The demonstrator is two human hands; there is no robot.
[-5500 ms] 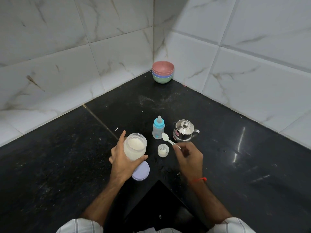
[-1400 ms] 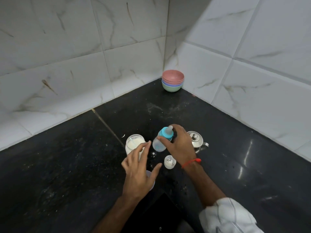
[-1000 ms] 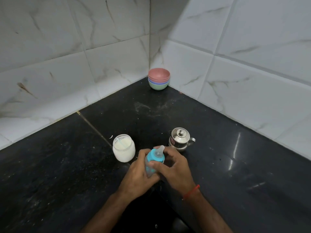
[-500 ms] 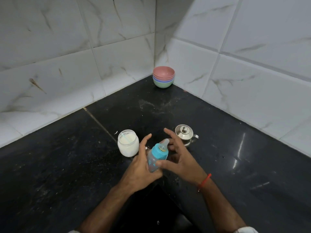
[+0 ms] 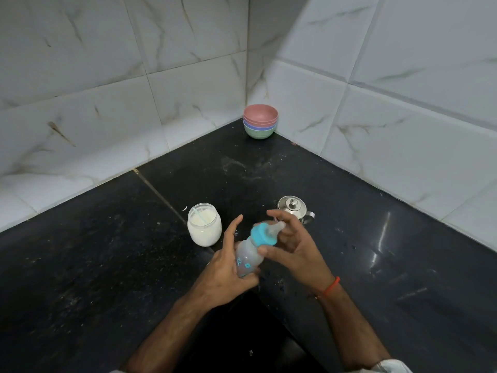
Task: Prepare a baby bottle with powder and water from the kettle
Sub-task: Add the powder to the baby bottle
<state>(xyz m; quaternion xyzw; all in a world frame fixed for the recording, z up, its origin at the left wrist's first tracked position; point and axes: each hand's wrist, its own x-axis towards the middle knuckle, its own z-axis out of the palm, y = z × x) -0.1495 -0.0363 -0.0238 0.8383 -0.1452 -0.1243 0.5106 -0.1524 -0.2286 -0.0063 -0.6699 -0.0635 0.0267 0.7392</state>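
A small clear baby bottle (image 5: 247,258) with a turquoise collar and a clear teat is tilted to the right above the black counter. My left hand (image 5: 224,275) grips its body from the left. My right hand (image 5: 291,244) has its thumb and fingers around the turquoise collar, the other fingers spread. An open glass jar of white powder (image 5: 204,224) with a white spoon inside stands just left of my hands. The small steel kettle (image 5: 293,208) with its lid on stands behind my right hand, partly hidden by the fingers.
A stack of pastel bowls (image 5: 260,125) sits in the far corner where two white marble-tiled walls meet. The black counter (image 5: 94,265) carries specks of spilled powder. Its inner corner edge lies between my forearms.
Since 5.5 s ago the jar went down with the spoon in it. My right hand lifted the bottle, and both hands took it. In the last half second it tilted further right.
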